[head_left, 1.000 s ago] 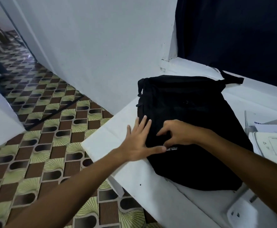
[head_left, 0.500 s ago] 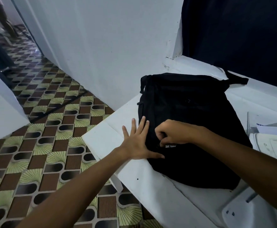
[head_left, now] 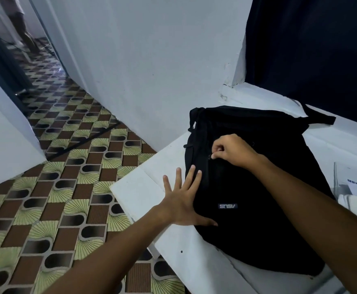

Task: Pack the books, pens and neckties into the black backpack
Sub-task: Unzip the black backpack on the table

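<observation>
**One backpack, two hands, papers at right edge**

Count: one black backpack [head_left: 258, 198], two hands, one stack of white papers [head_left: 355, 198] cut off at the right edge of the frame. No count possible for books, pens or ties from this view; the papers may be book pages but too little shows to tell.

Backpack lies flat on the white table [head_left: 143, 187], front face up, small logo patch [head_left: 227, 206] reading upside down toward the viewer. One strap [head_left: 319, 119] trails off the far top corner onto the table.

Left hand [head_left: 182, 203] is spread flat, fingers straight and splayed, palm on the table at the bag's left side, fingertips and thumb overlapping the fabric; it grasps nothing. Right hand [head_left: 233, 150] sits on the upper front of the bag, fingers curled, thumb and forefinger pinched together on a small dark bit there, likely a zipper pull; too small to be sure.

Surface and room: white tabletop, near-left corner in view. White wall [head_left: 152, 60] behind, dark curtain [head_left: 311, 49] at upper right. Patterned brown, green and black tile floor [head_left: 56, 198] to the left, running back into a narrow passage.

Edges: the bag's left side is near the table's left edge, with a bare strip of white between. Bare table shows in front of the bag and behind it up to the curtain. Papers lie just beside the bag's right side.
</observation>
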Tool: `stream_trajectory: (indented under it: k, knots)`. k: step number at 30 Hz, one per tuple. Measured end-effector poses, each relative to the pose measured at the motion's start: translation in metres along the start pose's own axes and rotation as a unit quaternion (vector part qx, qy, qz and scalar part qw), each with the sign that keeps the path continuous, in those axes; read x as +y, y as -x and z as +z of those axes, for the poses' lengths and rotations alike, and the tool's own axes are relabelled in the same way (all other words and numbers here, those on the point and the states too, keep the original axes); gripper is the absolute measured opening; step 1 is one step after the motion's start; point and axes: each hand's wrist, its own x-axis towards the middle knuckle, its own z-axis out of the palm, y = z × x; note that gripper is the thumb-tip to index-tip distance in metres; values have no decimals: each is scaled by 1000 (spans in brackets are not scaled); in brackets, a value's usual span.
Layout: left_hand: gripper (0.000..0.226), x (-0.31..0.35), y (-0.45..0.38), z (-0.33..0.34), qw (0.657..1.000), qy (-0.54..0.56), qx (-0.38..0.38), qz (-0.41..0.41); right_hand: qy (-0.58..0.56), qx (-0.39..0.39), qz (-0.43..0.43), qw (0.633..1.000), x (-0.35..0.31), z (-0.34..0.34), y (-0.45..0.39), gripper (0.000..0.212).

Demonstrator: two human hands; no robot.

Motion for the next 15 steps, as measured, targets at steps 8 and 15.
stream_trajectory:
  k: [8,15]
  knots:
    - [135,-2,3,-5,1000,-7,-4,20,65,184,145,970,14,-17,-54,13]
    - [134,-13,-4,-13,999,-21,-19,40,39,166,195,966,23,-16,-55,17]
